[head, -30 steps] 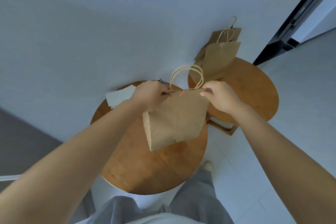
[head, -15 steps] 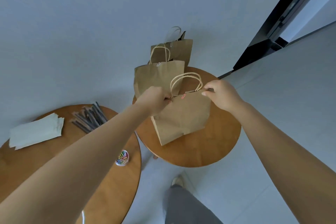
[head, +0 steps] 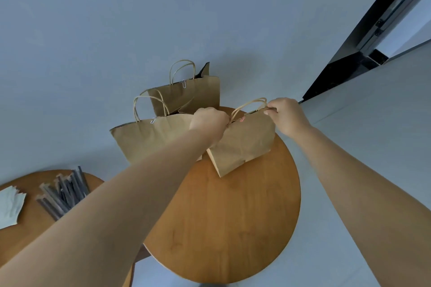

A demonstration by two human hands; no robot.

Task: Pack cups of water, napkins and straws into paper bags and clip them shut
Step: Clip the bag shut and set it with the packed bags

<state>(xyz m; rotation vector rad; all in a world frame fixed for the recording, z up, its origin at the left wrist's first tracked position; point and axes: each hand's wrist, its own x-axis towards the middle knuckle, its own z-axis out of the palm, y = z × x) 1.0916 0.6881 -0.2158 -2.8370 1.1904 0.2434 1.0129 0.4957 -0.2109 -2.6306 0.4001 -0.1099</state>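
Left hand [head: 208, 123] and right hand [head: 283, 113] pinch the clipped paper bag's [head: 242, 144] top corners, contents hidden.

Both forearms are bare from the bottom frame edge up to the wrists, with no sleeve showing on either. The left hand [head: 208, 123] and right hand [head: 285, 114] are ungloved, and neither wrist carries a watch or band.
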